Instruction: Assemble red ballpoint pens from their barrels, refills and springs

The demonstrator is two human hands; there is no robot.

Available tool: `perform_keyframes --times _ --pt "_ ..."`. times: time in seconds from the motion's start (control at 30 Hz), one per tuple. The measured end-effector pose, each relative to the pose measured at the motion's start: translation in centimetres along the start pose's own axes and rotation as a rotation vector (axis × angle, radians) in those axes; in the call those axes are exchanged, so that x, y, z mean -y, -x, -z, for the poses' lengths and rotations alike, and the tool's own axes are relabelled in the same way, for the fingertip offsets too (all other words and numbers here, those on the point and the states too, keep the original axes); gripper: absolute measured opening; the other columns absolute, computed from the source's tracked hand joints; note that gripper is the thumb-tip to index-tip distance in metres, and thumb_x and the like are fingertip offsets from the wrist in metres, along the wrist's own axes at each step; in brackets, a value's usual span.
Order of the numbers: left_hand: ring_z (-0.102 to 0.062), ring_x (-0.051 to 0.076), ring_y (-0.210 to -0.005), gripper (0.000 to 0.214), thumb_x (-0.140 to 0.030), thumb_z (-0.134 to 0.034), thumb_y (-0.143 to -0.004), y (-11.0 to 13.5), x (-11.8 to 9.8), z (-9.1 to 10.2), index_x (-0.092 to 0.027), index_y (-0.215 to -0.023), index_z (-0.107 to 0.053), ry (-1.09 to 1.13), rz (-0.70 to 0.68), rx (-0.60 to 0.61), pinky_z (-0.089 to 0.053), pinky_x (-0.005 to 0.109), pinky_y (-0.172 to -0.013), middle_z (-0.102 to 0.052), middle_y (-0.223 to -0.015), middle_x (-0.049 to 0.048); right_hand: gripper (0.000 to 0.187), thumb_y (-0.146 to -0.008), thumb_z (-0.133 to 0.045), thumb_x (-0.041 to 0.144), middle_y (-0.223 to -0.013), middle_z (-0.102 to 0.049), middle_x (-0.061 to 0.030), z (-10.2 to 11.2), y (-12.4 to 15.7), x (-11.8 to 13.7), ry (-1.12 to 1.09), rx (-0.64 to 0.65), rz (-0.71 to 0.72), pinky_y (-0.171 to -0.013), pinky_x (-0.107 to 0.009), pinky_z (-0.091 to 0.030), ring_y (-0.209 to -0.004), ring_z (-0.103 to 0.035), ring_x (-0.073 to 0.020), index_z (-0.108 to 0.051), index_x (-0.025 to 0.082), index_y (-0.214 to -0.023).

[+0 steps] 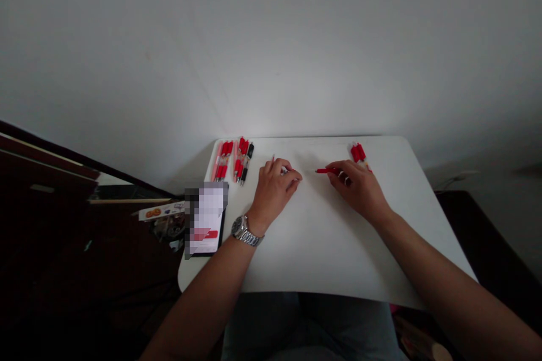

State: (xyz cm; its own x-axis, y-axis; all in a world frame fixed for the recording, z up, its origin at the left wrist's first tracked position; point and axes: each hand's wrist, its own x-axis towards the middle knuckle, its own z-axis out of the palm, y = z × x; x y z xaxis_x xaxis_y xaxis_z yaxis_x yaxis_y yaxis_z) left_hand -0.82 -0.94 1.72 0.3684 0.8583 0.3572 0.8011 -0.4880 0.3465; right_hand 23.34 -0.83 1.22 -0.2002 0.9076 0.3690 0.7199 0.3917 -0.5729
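Observation:
My left hand [277, 183], with a metal watch [247, 231] on its wrist, is closed in a pinch above the white table. Between its fingers is a slim pen piece, mostly hidden, whose thin end [273, 157] pokes out past the knuckles. To the right, my right hand [353, 183] pinches a red pen [323, 171] with its tip pointing left toward the left hand. The fingers cover the rest of that pen. Just behind the right hand lie red pens [358, 152], partly hidden by it.
Two groups of pens lie at the table's back left: red and pink ones [223, 161], then red, pink and black ones [243, 161]. A phone [207, 220], partly blurred out, rests along the left edge of the white table [322, 254]. A wall [296, 56] rises behind.

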Motion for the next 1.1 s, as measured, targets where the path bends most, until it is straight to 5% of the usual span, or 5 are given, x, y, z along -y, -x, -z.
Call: perform_keyframes --times 0.87,1.1 --pt "-0.058 0.024 -0.102 0.008 -0.027 -0.065 -0.096 -0.11 -0.09 0.12 -0.023 -0.103 -0.067 0.087 0.071 -0.105 -0.048 0.042 -0.098 -0.063 -0.106 0.0060 0.019 -0.094 -0.063 0.033 -0.090 -0.073 -0.0064 0.15 -0.02 0.05 0.014 0.021 -0.043 -0.061 -0.031 -0.050 -0.062 -0.061 -0.0156 -0.071 0.019 -0.104" --pt "-0.059 0.018 -0.087 0.008 -0.024 -0.058 -0.099 -0.23 -0.36 0.63 -0.022 -0.092 -0.058 0.232 0.088 -0.153 -0.051 0.033 -0.086 -0.061 -0.091 0.0023 0.017 -0.093 -0.065 0.032 -0.087 -0.071 -0.0060 -0.13 0.12 -0.19 0.022 0.041 -0.069 -0.061 -0.032 -0.049 -0.063 -0.062 -0.0161 -0.070 0.019 -0.103"
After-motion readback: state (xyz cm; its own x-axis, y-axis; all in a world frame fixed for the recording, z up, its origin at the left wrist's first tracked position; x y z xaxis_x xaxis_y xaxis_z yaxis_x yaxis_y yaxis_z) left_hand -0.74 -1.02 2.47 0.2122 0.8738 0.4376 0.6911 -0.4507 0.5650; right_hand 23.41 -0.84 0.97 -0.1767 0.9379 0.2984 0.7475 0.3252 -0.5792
